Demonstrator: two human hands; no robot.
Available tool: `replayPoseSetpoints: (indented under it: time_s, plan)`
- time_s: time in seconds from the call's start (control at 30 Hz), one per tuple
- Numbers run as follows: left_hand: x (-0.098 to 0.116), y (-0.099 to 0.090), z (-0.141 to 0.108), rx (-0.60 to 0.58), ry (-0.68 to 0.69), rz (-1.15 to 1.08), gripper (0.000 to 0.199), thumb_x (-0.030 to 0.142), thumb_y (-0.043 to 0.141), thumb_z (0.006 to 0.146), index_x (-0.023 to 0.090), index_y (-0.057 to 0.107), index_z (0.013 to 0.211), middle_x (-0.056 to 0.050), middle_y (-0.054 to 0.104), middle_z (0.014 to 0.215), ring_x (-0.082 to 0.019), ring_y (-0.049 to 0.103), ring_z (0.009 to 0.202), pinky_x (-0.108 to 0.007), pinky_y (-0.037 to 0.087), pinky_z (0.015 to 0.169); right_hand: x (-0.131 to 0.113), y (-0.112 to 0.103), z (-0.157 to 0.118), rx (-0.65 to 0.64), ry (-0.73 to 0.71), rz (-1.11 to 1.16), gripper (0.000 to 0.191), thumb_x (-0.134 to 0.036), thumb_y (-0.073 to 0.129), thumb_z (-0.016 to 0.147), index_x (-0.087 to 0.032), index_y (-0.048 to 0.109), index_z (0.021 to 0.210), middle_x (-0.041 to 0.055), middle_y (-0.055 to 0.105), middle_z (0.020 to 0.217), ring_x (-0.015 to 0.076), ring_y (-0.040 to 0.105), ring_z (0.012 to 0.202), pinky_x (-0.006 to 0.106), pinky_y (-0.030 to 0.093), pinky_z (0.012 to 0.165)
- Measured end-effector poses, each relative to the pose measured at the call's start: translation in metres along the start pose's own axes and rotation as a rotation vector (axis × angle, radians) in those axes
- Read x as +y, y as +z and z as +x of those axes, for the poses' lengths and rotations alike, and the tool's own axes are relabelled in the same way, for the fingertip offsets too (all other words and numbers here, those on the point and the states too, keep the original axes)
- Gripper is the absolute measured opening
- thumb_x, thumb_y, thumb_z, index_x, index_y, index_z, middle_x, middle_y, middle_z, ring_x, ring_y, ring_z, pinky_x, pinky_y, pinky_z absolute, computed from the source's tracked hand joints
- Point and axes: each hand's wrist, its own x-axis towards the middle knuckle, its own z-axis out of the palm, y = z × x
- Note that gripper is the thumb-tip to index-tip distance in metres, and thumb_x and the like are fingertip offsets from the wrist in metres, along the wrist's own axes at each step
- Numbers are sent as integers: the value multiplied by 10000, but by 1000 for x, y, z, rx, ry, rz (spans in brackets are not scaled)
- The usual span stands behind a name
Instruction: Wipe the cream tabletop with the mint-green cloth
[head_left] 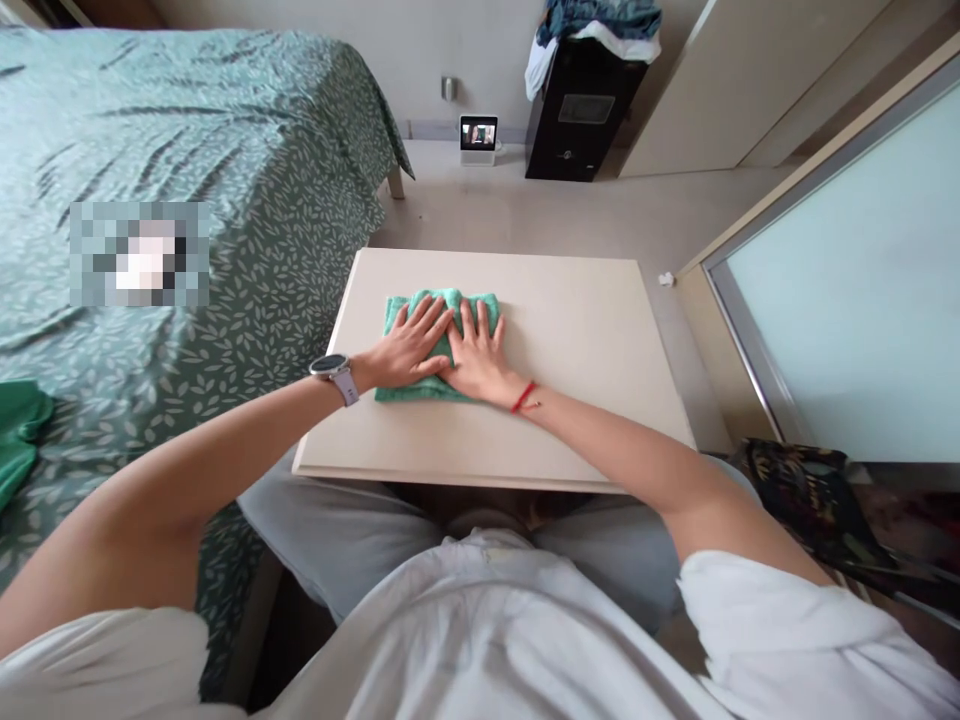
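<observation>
A folded green towel lies on the left half of a small cream table. My left hand rests flat on it, fingers spread and pointing away from me. Pressed beside it, my right hand also lies flat on the cloth with its fingers apart. The two hands touch or overlap slightly near the left thumb. A watch sits on my left wrist, and a red string bracelet is around the right one. Both palms hide the middle of the towel.
A bed with a green leaf-print sheet stands along the left, with a green cloth on it. Beyond the table are a small screen device and a black cabinet topped with clothes. A frosted panel borders the right.
</observation>
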Motion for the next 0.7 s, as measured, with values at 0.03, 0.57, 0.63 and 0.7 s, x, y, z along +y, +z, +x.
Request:
replayPoseSetpoints:
  time_s: [0.03,0.57,0.63,0.7]
  plan:
    - [-12,-6,13,0,-23,7,1302,998,71,1025,23,244,1870,-304,124,1929,-528,50,1811,-775,87,1403,3,-4,18,6,7,6,911,-563,533,1146,-94,278,1884,290,121,1970,551,84,1812,857,116,1387]
    - [-100,-42,114,125,-126,82,926,680,279,1140,95,358,1853,-261,407,1860,-444,368,1735,-671,231,1409,44,-25,157,60,22,41,829,-371,418,1104,-66,298,1865,261,185,1967,520,133,1811,882,67,1380]
    - [-97,-42,109,107,-141,90,924,667,292,1143,92,320,1866,-261,337,1893,-456,293,1770,-692,186,1418,43,-25,153,58,26,44,829,-371,421,1115,-66,277,1873,264,161,1971,514,107,1818,873,55,1385]
    - [-91,-40,99,80,-142,98,943,673,303,1143,75,293,1871,-269,261,1918,-475,205,1798,-700,149,1423,39,-24,143,55,24,51,831,-388,449,1127,-77,272,1878,268,129,1975,511,79,1824,868,54,1387]
